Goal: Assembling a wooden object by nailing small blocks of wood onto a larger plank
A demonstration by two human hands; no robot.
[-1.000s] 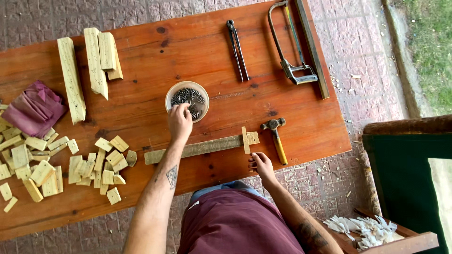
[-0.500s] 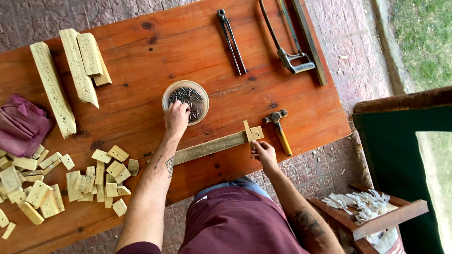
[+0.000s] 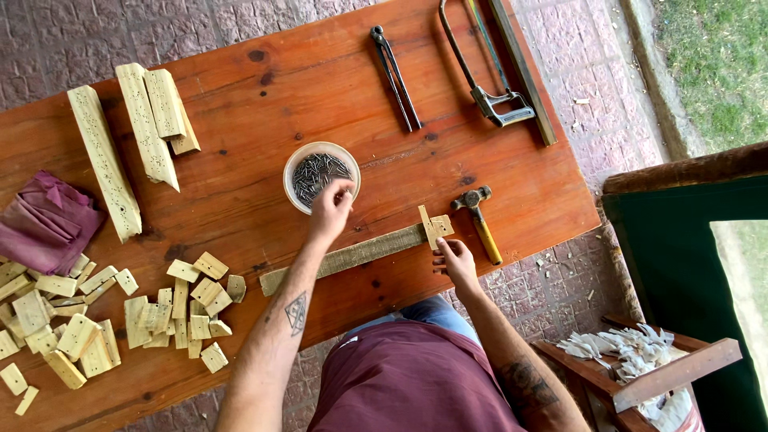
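Observation:
My left hand (image 3: 330, 210) reaches into a round white bowl (image 3: 298, 162) of small dark nails, its fingertips bunched among them. My right hand (image 3: 456, 260) rests at the right end of a long weathered wooden strip (image 3: 360, 254) lying along the near side of the table. Its fingers touch the strip just below two small pale wooden blocks (image 3: 434, 227) that sit across that end. A hammer (image 3: 478, 218) with a yellow handle lies just right of the blocks.
Several small cut wooden blocks (image 3: 120, 308) are scattered at the left, beside a purple cloth (image 3: 44, 220). Longer pale boards (image 3: 128, 136) lie at the back left. Pincers (image 3: 394, 76) and a hacksaw (image 3: 484, 72) lie at the back right. A crate of white scraps (image 3: 632, 360) stands off the table's right.
My right hand has moved up from the table's near edge onto the strip's end. My left hand stays at the nail bowl. The view has shifted a little.

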